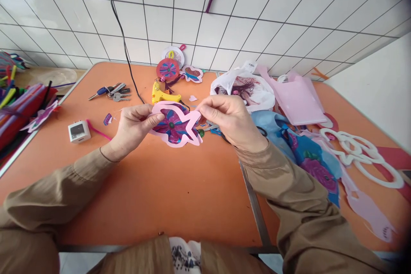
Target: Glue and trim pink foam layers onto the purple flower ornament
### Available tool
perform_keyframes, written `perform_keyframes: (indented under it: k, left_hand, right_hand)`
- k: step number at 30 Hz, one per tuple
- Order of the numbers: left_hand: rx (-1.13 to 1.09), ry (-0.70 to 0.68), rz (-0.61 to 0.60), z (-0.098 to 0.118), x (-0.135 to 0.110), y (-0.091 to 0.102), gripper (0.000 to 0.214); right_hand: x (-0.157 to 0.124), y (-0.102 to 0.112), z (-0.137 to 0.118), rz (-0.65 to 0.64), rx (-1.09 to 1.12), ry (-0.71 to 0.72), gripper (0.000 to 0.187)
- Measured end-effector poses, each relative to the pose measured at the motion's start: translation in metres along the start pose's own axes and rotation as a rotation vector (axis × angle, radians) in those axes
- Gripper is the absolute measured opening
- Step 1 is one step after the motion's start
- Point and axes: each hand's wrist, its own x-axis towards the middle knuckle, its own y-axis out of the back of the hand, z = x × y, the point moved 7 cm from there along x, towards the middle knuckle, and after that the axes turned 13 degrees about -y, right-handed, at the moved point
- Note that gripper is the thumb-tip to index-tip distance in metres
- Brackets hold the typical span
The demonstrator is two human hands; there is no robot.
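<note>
A pink foam cut-out (176,126) with a purple and blue flower pattern inside is held above the orange table (154,188). My left hand (133,127) pinches its left edge between thumb and fingers. My right hand (229,117) pinches the upper right tip of the same piece. Both hands are closed on it. A yellow glue gun (162,94) lies just behind the piece.
Keys (111,91) and a white charger block (78,131) lie at the left, beside coloured pipe cleaners (16,102). Finished round ornaments (168,68) sit by the tiled wall. A plastic bag (244,87), pink foam sheets (298,100), patterned fabric (308,154) and white cut-outs (362,154) crowd the right.
</note>
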Motion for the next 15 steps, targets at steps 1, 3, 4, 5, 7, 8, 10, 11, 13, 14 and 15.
perform_keyframes:
  k: [1, 3, 4, 5, 7, 8, 10, 11, 13, 14, 15]
  left_hand:
    - [-0.007, 0.011, -0.003, -0.002, 0.000, 0.000, 0.026]
    - [-0.041, 0.035, -0.008, -0.006, 0.000, -0.001, 0.026]
    - [-0.063, 0.051, -0.012, -0.008, 0.000, -0.002, 0.026]
    - [-0.084, 0.073, -0.016, -0.010, 0.000, -0.003, 0.026]
    - [-0.119, 0.117, -0.019, -0.013, -0.001, -0.005, 0.026]
    - [-0.133, 0.134, -0.017, -0.014, -0.001, -0.006, 0.027]
    - [-0.150, 0.155, -0.008, -0.014, -0.001, -0.006, 0.027]
    - [-0.152, 0.160, -0.002, -0.014, -0.001, -0.006, 0.027]
    - [-0.152, 0.168, 0.009, -0.013, -0.001, -0.006, 0.028]
    - [-0.154, 0.172, 0.014, -0.013, -0.001, -0.006, 0.028]
    - [-0.157, 0.178, 0.014, -0.013, -0.002, -0.006, 0.029]
  right_hand:
    - [0.000, 0.000, 0.001, 0.004, -0.001, -0.002, 0.024]
    - [0.002, 0.001, 0.002, 0.008, -0.004, 0.003, 0.025]
    - [0.003, 0.001, 0.002, 0.007, -0.002, 0.007, 0.025]
    - [0.004, 0.001, 0.003, 0.004, 0.001, 0.011, 0.025]
    - [0.006, 0.001, 0.004, -0.013, 0.017, 0.020, 0.028]
    - [0.007, 0.001, 0.005, -0.024, 0.027, 0.021, 0.030]
    - [0.009, 0.001, 0.006, -0.042, 0.040, 0.013, 0.035]
    - [0.009, 0.001, 0.006, -0.045, 0.038, 0.009, 0.037]
    - [0.009, 0.002, 0.005, -0.025, 0.005, 0.005, 0.035]
    - [0.009, 0.003, 0.005, 0.000, -0.022, 0.008, 0.032]
    - [0.009, 0.003, 0.004, 0.029, -0.052, 0.015, 0.029]
